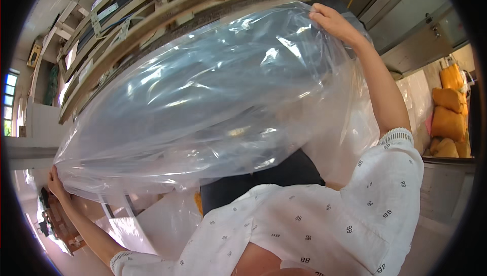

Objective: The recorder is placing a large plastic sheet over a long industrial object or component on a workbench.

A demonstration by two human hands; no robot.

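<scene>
A large sheet of clear plastic film (203, 98), glossy and wrinkled, stretches between my two outspread arms. My right hand (329, 21) grips its far right corner, fingers closed over the edge. At the far left, my left hand (56, 180) is closed on the gathered left end, where folds run together; its fingers are partly hidden by the film. The sheet sags in front of my body, and its near edge hangs over my dark trousers. I cannot tell whether it is one layer or a bag.
Beyond the film stands a wooden slatted rack (147, 27), close to its far edge. Orange sacks (449, 119) are piled at the right. A brown wooden piece of furniture (63, 220) is at the lower left, and a window (9, 101) is at the far left.
</scene>
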